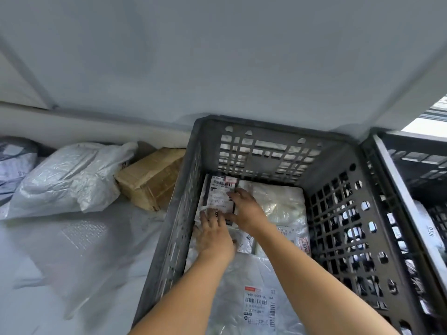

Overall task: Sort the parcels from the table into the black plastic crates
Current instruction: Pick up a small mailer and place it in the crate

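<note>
Parcels stacked on slick plastic are the worry here: the small labelled parcel (220, 197) is going in at the far left corner of the black crate (266, 153), on top of glossy wrapped goods, and I judge it could slide or tip against the slotted wall once it is let go. It could also end up label-down if it is pushed too hard. Nearest me, a large white mailer (237, 281) with a printed label covers the front of the crate floor. Beyond it lie a couple of little white packets (244, 241), partly under the forearms. The left hand (214, 232) lies with its fingers flat on the near end of the small parcel, pressing it down. The right hand (246, 209) is close beside it, almost touching, and curls round the parcel's right edge, with one finger across the label. Just right of them sits a clear-wrapped bundle (278, 201) that fills the far right of the crate. A second crate (416, 163) stands touching on the right and holds at least one pale parcel (428, 228); the rest of its inside is hidden. Out on the table (24, 274) to the left, a flat white envelope (72, 250), a crumpled white bag (70, 180), a cardboard box (152, 177) and a grey bag (14, 163) await sorting.
</note>
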A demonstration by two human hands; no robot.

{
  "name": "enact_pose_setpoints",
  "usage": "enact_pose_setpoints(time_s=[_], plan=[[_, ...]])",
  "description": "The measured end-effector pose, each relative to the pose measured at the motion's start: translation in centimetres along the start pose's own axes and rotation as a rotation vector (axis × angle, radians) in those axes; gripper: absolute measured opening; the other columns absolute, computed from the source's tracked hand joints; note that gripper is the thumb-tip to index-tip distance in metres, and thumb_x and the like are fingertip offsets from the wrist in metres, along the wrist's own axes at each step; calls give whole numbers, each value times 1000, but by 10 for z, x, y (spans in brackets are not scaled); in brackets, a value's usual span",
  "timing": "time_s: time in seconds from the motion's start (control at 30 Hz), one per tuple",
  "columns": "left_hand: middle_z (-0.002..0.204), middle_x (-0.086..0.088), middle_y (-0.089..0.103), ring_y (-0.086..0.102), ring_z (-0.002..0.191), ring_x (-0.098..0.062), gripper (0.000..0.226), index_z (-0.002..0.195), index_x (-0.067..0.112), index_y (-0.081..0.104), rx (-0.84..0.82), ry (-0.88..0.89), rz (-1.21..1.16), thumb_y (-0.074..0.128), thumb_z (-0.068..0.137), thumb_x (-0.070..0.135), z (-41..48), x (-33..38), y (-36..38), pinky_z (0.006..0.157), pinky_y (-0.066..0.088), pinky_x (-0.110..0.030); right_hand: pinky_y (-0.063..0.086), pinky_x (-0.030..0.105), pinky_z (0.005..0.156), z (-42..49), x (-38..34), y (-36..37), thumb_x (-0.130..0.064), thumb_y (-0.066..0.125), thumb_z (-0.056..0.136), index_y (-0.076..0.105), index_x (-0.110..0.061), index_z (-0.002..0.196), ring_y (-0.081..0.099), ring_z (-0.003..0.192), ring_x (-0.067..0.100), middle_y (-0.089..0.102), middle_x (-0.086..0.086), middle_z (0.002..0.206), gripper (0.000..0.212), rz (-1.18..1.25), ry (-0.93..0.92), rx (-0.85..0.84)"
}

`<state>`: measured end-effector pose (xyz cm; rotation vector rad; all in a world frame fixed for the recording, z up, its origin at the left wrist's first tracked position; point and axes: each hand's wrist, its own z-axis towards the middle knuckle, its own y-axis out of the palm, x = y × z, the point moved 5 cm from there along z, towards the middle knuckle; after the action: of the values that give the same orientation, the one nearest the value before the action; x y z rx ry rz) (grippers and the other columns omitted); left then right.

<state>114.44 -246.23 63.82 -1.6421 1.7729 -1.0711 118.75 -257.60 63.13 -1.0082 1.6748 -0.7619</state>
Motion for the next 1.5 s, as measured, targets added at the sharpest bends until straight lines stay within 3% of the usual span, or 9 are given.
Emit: enact_pose_setpoints(time_s=[0.23,0.4,0.53,0.7,0.9,1.17,1.33,1.5], plan=[[164,-14,-15,-12,151,-36,86,156,8,-10,11,-78,11,47,100,41,11,-6,5,120,10,-50,4,48,121,20,-6,22,-59,49,95,16,-34,157,11,152,24,13,0,165,75,-234,-58,-97],[163,-15,-15,-12,150,-37,92,156,9,-12,19,-53,-2,50,98,45,7,-1,-4,121,9,-51,12,49,119,24,-11,20,-55,37,101,6,-37,157,7,152,25,7,-1,166,67,-305,-23,-152],[163,-16,-17,-13,150,-39,96,156,11,-13,46,6,34,50,96,53,-3,3,-24,121,10,-54,20,49,120,1,-7,-6,-54,55,94,6,-31,158,6,152,29,2,2,167,84,-246,-40,-107],[163,-13,-18,-16,150,-37,102,156,14,-13,138,111,148,44,91,68,-28,18,-57,121,8,-55,16,55,119,-41,14,-56,-56,64,87,5,-34,158,4,152,28,-1,0,167,95,-290,20,-55],[164,-13,-13,-15,150,-37,101,157,15,-8,346,159,235,46,91,68,-65,31,-109,120,7,-57,12,59,119,-72,2,-115,-60,54,92,1,-36,157,3,152,29,1,1,166,88,-324,-10,70],[164,-15,-12,-12,150,-37,95,158,16,-4,602,137,233,39,92,70,-122,-17,-193,120,9,-57,9,62,117,-98,-79,-172,-64,48,93,-1,-38,156,1,152,27,0,0,166,85,-322,-93,257],[165,-13,-10,-12,151,-36,89,158,17,-1,727,117,176,34,94,69,-160,-100,-222,120,10,-56,10,62,118,-107,-164,-182,-64,44,95,1,-37,157,1,152,27,-2,-3,166,81,-304,-156,327],[165,-10,-12,-14,151,-33,88,158,19,-4,716,35,168,30,95,70,-197,-207,-233,120,7,-54,13,60,117,-119,-270,-153,-59,45,97,1,-36,157,1,152,27,-3,-4,166,78,-377,-230,341]])
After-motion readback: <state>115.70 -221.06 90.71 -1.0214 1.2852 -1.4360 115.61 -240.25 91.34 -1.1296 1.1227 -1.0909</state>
